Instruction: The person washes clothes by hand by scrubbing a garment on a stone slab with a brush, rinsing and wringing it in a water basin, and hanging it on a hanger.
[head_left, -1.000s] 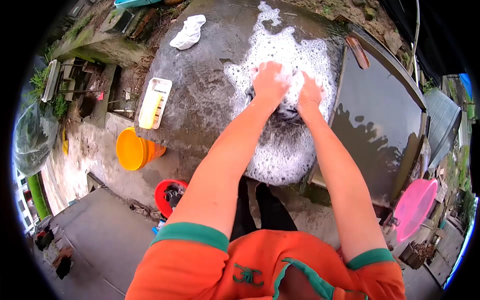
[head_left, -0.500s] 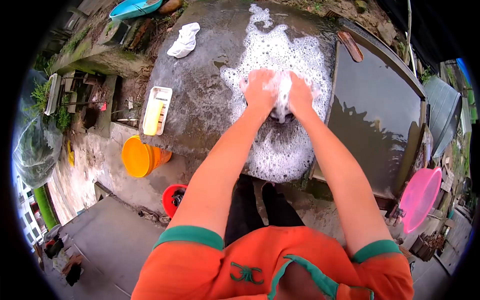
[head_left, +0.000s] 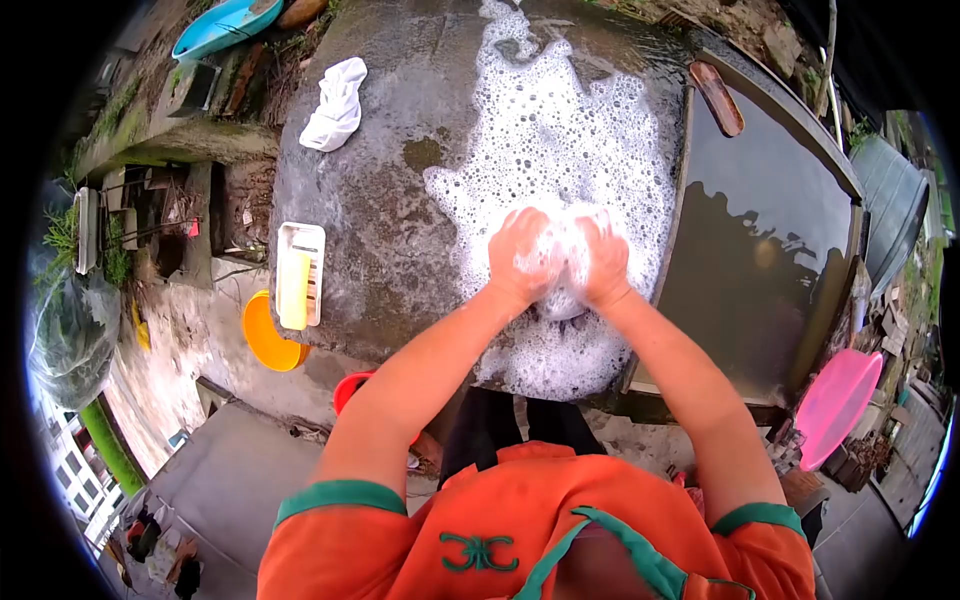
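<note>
My left hand (head_left: 521,256) and my right hand (head_left: 602,254) are side by side over the stone slab (head_left: 385,240), coated with suds. Both are closed on a foam-covered white cloth (head_left: 563,304) bunched between them; its edges blend into the lather. Thick white foam (head_left: 565,140) spreads over the slab around and beyond my hands. A crumpled white cloth (head_left: 336,104) lies apart at the slab's far left. Nearer the left edge, a yellow soap bar (head_left: 294,290) rests in a white slotted soap dish (head_left: 314,242).
A water-filled basin (head_left: 745,270) adjoins the slab on the right, with a brown brush-like piece (head_left: 717,98) on its rim. Below the slab are a yellow bucket (head_left: 265,335) and a partly hidden red bucket (head_left: 350,390). A pink tub (head_left: 840,408) leans at the right.
My hands have come lower in the view, nearer my body, with the foamy cloth between them. The view has shifted, so the red bucket shows less.
</note>
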